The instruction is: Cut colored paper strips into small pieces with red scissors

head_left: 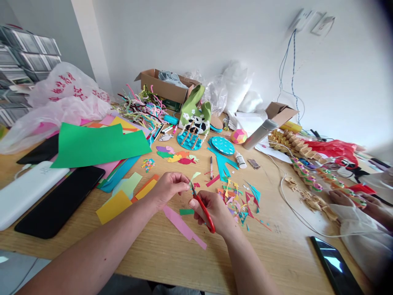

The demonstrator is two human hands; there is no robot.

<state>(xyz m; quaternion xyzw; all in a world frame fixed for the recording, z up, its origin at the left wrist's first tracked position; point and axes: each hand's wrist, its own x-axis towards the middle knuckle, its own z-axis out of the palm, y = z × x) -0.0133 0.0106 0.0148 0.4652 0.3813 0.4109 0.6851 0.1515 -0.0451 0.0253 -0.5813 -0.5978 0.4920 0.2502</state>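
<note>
Red-handled scissors [205, 214] are gripped in my right hand [215, 207], their blades pointing up and away. My left hand [172, 189] is closed in a pinch beside the blade tips; whatever lies between its fingertips is too small to make out. Under and around my hands lie a pink paper strip [181, 224], a small green strip [186, 212] and a pale green scrap [195, 175]. Coloured paper fish [175, 157] lie beyond my left hand, near a small heap of tiny cut pieces [148, 165]. Paper offcuts [238, 198] are scattered to the right.
Green sheets [101, 143], a white power bank [32, 192] and a black phone [59, 203] lie left. A panda bag [196, 110], pipe cleaners [144, 106] and a cardboard box [162, 88] stand behind. At right are a co-worker's hands [342, 198], a cable [288, 205] and another phone [336, 264].
</note>
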